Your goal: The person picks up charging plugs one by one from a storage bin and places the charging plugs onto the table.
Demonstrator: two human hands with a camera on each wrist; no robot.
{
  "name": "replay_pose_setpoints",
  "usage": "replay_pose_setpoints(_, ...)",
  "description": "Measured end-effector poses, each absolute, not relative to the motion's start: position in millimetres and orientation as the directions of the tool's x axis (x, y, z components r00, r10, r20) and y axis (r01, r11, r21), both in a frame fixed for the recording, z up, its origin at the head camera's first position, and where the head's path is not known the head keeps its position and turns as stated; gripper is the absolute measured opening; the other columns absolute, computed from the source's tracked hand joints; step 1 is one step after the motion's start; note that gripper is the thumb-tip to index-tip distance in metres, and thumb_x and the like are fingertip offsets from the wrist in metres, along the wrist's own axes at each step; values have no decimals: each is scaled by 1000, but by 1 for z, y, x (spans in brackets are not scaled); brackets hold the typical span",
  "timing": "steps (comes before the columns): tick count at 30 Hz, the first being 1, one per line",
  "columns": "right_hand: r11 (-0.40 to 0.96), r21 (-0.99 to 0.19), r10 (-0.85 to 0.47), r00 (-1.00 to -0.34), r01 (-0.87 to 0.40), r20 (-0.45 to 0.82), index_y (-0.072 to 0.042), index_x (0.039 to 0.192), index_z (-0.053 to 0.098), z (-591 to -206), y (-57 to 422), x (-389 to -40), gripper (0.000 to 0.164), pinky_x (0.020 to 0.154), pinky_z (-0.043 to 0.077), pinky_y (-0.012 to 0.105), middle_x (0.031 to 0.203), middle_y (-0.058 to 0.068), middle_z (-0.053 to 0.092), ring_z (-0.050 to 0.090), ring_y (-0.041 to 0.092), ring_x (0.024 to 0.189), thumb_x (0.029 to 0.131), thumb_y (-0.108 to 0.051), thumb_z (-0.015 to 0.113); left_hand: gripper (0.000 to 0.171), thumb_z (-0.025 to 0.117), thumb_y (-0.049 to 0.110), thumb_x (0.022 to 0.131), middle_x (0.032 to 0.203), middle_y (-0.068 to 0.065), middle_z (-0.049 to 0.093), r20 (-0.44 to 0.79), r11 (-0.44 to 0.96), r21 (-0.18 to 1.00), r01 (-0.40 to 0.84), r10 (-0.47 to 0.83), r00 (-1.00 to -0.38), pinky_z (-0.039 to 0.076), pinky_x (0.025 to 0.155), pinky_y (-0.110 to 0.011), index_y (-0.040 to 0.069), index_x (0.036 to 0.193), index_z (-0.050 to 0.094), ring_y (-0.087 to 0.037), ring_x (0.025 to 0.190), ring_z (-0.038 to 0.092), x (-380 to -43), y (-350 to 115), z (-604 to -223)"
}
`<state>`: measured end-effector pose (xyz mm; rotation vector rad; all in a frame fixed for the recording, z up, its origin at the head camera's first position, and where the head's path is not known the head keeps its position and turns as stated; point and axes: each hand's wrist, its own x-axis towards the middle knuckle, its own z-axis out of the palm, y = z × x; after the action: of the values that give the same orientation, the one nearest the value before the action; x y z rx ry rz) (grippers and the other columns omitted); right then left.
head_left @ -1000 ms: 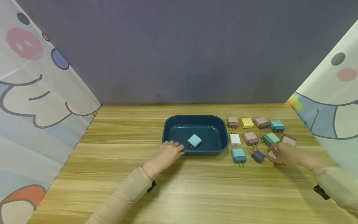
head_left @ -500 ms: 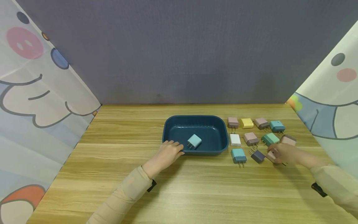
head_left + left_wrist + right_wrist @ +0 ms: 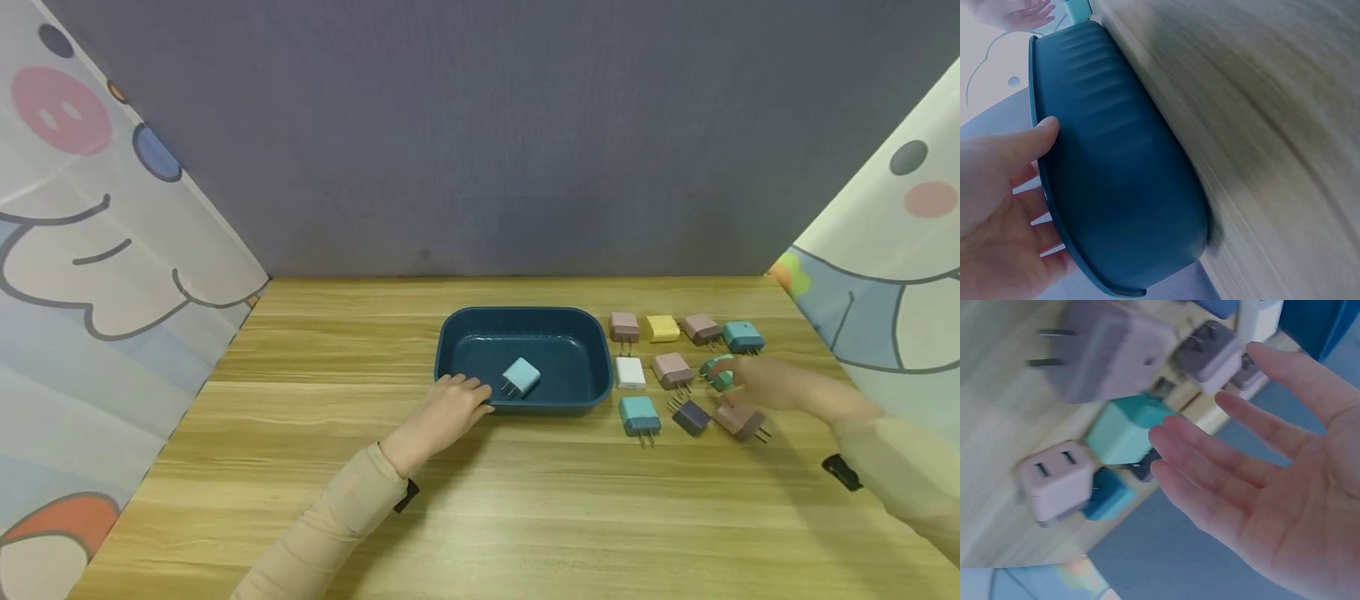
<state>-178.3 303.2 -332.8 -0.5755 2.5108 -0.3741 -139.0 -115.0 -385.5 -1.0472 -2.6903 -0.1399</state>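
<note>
In the head view, my left hand [image 3: 442, 414] holds the near left rim of a dark blue tray [image 3: 480, 350]. The left wrist view shows its thumb on the outer wall and the fingers over the rim. A light blue charger plug [image 3: 521, 377] lies inside the tray. My right hand [image 3: 787, 387] is over the right group of plugs, fingers spread and holding nothing in the right wrist view. It is nearest a green plug [image 3: 1125, 428] and a mauve plug [image 3: 741, 419] with prongs pointing right. Another pink plug [image 3: 1057, 481] is hidden under the hand in the head view.
More charger plugs lie right of the tray: a white one [image 3: 630, 372], a yellow one [image 3: 663, 328], a dark purple one [image 3: 692, 417], a teal one [image 3: 639, 415] and several others. A grey panel [image 3: 495, 142] stands behind the wooden table [image 3: 570, 517]; patterned curtains flank it.
My right hand has let go of the mauve plug at the near right and moved up and away from it, over the green plug. My left hand and the tray have stayed put.
</note>
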Motion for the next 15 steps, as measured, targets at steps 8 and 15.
replay_pose_setpoints(8,862,-359,-492,-756,-357,-430,16,116,43,-321,276,-187,46,57,44,33,83,17,61,57,22,70,82,-11,58,13,61,25,83,73,1,59,251,738,7,675,652,-715,28,52,-22,13,81,61,-13,59,46,-139,-115,-384)
replay_pose_setpoints(15,816,-330,-574,-736,-475,-360,16,111,48,-314,253,-193,41,45,34,21,57,4,55,36,6,43,82,-10,60,12,61,25,83,74,1,59,251,734,11,679,655,-712,28,52,-22,13,82,61,-13,59,45,-139,-115,-385)
